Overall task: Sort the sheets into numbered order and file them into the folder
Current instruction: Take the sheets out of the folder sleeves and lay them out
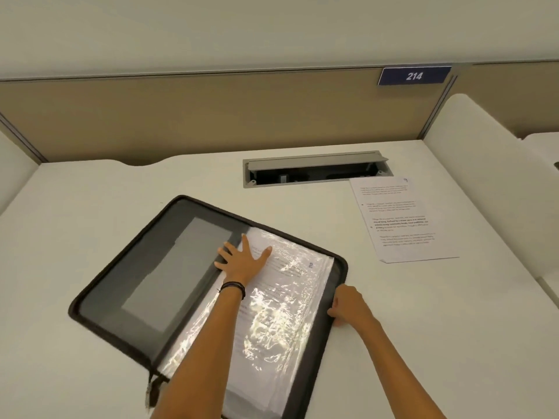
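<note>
The left hand (242, 263) presses flat, fingers spread, on the open folder's (121, 285) glaring sleeves (287, 316); the right hand (348, 306) grips its edge, fingertips hidden.

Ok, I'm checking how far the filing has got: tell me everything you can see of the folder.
The folder is a dark zip-around case lying open on the white desk, set askew. Its left half shows a grey pocket; its right half holds glossy clear sleeves over printed sheets, the top marked 2. The left hand presses flat on the sleeves; the right hand grips the right edge.
</note>
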